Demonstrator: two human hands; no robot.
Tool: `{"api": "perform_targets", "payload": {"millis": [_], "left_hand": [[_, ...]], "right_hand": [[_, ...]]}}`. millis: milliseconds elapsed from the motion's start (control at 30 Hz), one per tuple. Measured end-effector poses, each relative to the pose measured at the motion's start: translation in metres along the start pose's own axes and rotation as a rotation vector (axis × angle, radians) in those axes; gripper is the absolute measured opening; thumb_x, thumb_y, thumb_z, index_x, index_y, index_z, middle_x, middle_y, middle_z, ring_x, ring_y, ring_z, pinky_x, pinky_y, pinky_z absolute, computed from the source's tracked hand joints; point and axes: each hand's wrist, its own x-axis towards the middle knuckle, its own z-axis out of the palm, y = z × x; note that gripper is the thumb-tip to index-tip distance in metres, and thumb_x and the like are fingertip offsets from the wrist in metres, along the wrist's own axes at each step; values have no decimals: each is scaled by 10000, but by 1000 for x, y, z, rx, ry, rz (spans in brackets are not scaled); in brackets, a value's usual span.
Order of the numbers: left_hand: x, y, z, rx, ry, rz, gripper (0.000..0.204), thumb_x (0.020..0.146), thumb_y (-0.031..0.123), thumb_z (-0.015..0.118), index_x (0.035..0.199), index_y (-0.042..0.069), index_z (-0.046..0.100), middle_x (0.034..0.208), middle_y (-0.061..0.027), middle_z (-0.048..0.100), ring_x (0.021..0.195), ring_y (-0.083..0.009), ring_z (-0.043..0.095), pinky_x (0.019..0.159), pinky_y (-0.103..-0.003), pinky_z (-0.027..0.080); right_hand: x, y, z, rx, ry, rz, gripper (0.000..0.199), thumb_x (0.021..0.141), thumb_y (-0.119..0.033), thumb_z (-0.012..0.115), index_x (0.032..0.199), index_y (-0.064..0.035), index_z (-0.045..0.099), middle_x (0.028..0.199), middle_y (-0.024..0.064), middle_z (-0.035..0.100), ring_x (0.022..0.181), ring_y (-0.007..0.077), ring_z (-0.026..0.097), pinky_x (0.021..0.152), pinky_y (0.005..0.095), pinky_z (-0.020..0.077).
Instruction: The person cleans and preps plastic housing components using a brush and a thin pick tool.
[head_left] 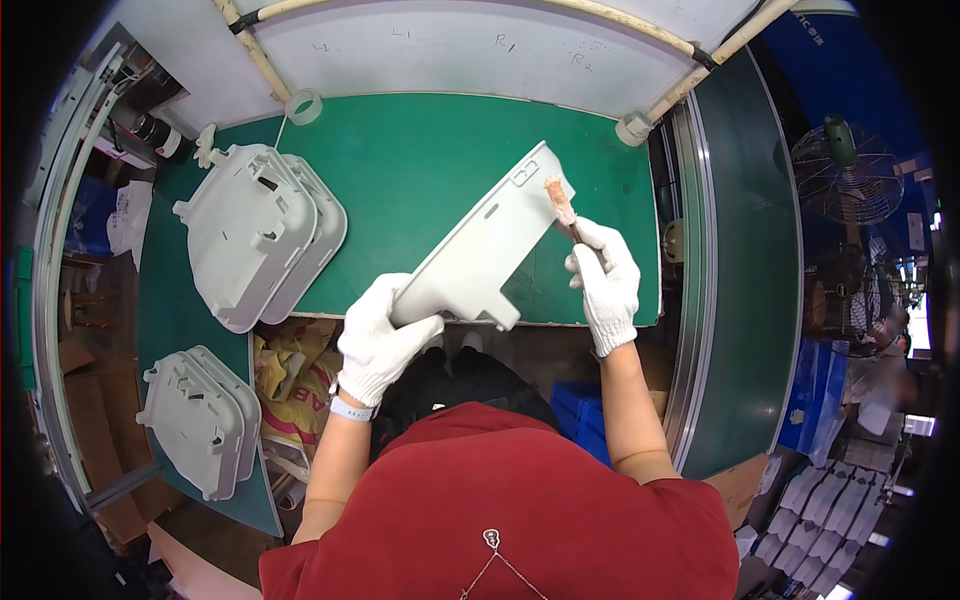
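My left hand (382, 338), in a white glove, grips the lower left end of a pale grey moulded plastic panel (485, 245). The panel is held tilted above the green table, with a slot and a small rectangular cut-out along its upper edge. In my gloved right hand (606, 285) is a thin dark stick with a pinkish, ragged wad (559, 200) at its tip. That tip lies over the panel's upper right end; whether it touches the surface I cannot tell. My right fingers close round the stick near the panel's right edge.
Stacked grey plastic covers (245, 235) lie on the green table (400, 150) at the left, and more covers (200, 420) sit lower left. Tape rolls (304, 106) (634, 128) stand at the back corners. A metal rail (700, 300) and a fan (845, 170) are at right.
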Motion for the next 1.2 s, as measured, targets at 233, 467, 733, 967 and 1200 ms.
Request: {"api": "perform_targets", "payload": {"millis": [233,467,733,967,1200], "left_hand": [[6,3,1,-25,-82,-50,329,753,83,820,1038,4,675,875,-61,708,767,-119,669,728,-290,552],[5,-1,1,-91,-72,-65,284,733,60,803,977,3,667,817,-57,699,701,-100,619,677,-288,528],[8,-6,2,-66,-74,-41,283,728,80,809,962,12,664,803,-61,686,711,-110,624,682,-293,526],[8,-8,0,-4,-52,-21,321,724,82,832,990,22,663,838,-77,707,750,-140,668,717,-304,543],[-9,-55,-1,-171,-47,-81,505,704,82,874,1149,35,641,1028,-90,726,962,-160,675,896,-315,532]], "right_hand": [[-18,-51,37,-770,-201,-941,328,864,-32,655,1177,-114,711,984,115,632,736,247,652,591,350,533],[34,-47,30,-1007,-127,-594,239,937,-93,602,1140,-166,704,905,109,587,770,306,645,657,412,540],[-15,-78,55,-1046,-405,-708,324,892,-84,562,1168,-207,679,899,125,592,711,314,660,597,424,547],[119,31,-32,-1059,-16,-430,255,987,-166,523,1187,-226,670,1090,151,615,905,399,657,786,498,541],[98,152,-45,-1106,-25,84,348,948,-114,567,1288,-150,635,1226,193,595,1090,422,619,956,483,512]]}}
